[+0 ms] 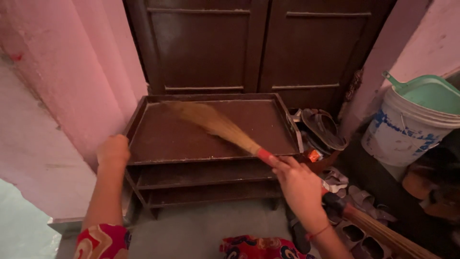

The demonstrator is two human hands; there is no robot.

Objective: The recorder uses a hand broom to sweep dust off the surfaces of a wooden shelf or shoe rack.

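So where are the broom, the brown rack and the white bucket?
broom (218, 125): head view, on the straw bristles.
brown rack (163, 144): head view, on the bare top tray.
white bucket (407, 136): head view, on its side wall.

Pink plastered walls (72, 72) rise left of the left hand and close in again far beyond the right hand. A dark brown double door (254, 43) stands straight ahead, above both hands. Below them lies a grey floor (201, 230), perhaps concrete. The light is dim and warm.
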